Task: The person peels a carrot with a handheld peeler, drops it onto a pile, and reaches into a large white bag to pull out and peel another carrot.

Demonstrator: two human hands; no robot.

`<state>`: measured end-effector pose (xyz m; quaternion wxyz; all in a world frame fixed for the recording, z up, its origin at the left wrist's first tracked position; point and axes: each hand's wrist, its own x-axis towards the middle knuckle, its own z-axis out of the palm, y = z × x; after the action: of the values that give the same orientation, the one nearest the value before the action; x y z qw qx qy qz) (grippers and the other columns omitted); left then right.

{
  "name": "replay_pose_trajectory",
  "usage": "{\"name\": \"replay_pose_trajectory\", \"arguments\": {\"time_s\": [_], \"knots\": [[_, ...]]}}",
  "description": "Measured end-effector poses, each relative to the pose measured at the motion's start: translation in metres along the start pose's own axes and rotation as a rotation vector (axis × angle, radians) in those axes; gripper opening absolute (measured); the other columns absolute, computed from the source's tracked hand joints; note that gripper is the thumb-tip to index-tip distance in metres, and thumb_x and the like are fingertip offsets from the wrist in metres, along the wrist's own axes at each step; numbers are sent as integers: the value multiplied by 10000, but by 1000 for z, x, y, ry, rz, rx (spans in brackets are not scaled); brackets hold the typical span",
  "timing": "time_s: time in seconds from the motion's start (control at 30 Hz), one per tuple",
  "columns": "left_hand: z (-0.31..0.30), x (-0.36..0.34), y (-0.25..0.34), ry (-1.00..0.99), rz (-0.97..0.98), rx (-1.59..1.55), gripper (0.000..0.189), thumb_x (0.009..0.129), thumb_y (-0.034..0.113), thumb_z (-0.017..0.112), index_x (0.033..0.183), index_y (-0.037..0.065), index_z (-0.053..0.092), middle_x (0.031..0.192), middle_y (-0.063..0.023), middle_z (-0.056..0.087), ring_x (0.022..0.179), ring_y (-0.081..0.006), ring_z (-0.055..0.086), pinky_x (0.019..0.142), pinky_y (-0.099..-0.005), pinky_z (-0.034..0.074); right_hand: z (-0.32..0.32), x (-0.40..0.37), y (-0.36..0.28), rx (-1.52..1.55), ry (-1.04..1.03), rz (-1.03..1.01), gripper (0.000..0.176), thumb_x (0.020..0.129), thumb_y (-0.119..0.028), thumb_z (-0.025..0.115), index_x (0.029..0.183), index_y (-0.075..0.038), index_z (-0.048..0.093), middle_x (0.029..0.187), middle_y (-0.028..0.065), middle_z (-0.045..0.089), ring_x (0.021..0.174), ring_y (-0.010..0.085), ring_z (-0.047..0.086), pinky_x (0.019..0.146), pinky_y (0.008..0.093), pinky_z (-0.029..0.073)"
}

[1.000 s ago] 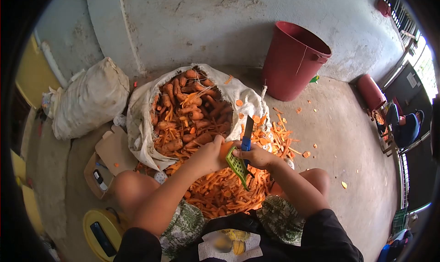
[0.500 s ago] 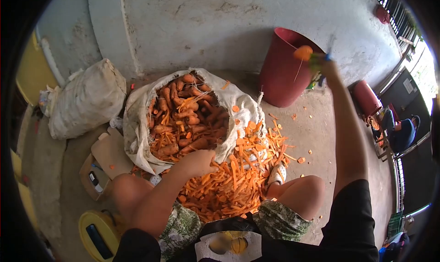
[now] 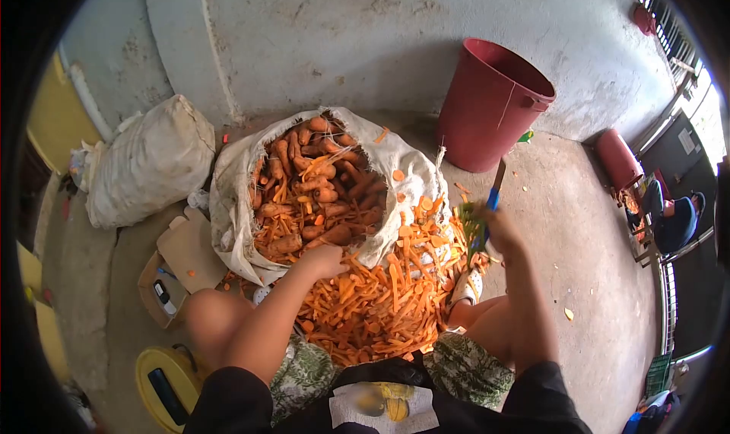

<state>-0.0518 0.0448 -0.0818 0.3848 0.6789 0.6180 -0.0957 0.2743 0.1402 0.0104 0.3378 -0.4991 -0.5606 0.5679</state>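
Note:
My right hand (image 3: 500, 229) grips a blue-handled knife (image 3: 496, 187), its dark blade pointing up. Something green and yellowish (image 3: 473, 223) shows at the same hand, too blurred to name. My left hand (image 3: 328, 261) is at the near lip of a white woven sack (image 3: 228, 206), beside the peelings; its fingers are mostly hidden. Whole carrots (image 3: 312, 183) fill the sack's opening. A heap of orange carrot peelings and cut ends (image 3: 365, 312) lies between my legs and spills over the sack's right side.
A tall red barrel (image 3: 487, 107) stands by the wall. At left are a full white sack (image 3: 152, 164), an open cardboard box (image 3: 190, 255) with small items and a yellow container (image 3: 148, 365) with a phone on it. At far right, a person (image 3: 673, 221) sits near another red barrel (image 3: 614, 159).
My right hand has come down from the red barrel toward the peelings. The orange carrot piece at it is no longer there; the knife remains. My left hand has moved slightly left.

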Motion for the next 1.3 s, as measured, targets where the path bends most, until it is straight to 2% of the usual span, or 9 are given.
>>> {"name": "replay_pose_trajectory", "arguments": {"time_s": [0.03,0.1,0.23,0.3,0.5,0.6,0.97,1.17,1.3], "knots": [[11,14,-11,20,-14,48,322,852,321,489,760,12,480,594,-96,496,467,-198,478,463,-330,397,0,-4,17,233,-49,149,163,830,-127,512,910,9,554,890,93,591,782,151,559,662,278,456],[38,36,-40,31,-24,-84,327,857,305,479,712,12,477,547,-87,469,438,-190,455,443,-325,387,4,-7,22,50,-49,256,190,829,-172,532,905,0,559,855,69,589,778,132,549,678,279,441],[75,60,-90,-17,-247,-144,345,870,262,452,628,17,458,467,-68,416,396,-169,422,413,-327,372,11,-10,-1,0,-60,201,230,830,-219,543,882,5,565,793,46,581,708,128,530,644,280,420],[83,66,-94,35,-287,-132,317,871,251,450,649,25,440,457,-62,399,387,-187,413,421,-331,378,9,-4,-1,-472,-56,198,260,827,-258,549,861,-1,573,717,35,567,656,136,503,613,298,400],[81,112,-87,344,-346,-522,185,866,228,458,823,48,459,671,-78,498,558,-215,494,543,-352,419,-3,19,20,-1082,-253,229,288,796,-333,553,854,-52,586,699,126,586,634,229,544,605,365,408],[63,138,-77,351,-294,-500,117,847,206,489,851,90,475,804,-68,523,746,-223,523,631,-350,435,-12,26,38,-1158,-273,215,246,785,-297,553,882,-76,600,738,144,602,674,271,569,619,381,424],[63,283,-64,623,97,-201,262,747,170,562,971,49,501,1028,-118,510,932,-315,503,779,-380,433,-31,42,62,-1185,-313,423,263,781,-304,537,820,-49,585,734,154,597,673,289,566,610,373,418],[54,336,-57,567,313,-55,411,690,119,576,1083,66,470,1115,-125,460,1028,-297,457,815,-386,422,-47,46,88,-1189,-285,474,206,789,-245,546,799,-40,558,666,142,576,607,264,541,574,373,408],[48,342,-33,456,236,75,460,669,107,581,1112,89,460,1144,-102,443,1090,-269,415,825,-387,416,-46,50,90,-1129,-275,501,192,786,-230,548,816,-41,558,678,145,575,624,261,542,582,366,407]]}}
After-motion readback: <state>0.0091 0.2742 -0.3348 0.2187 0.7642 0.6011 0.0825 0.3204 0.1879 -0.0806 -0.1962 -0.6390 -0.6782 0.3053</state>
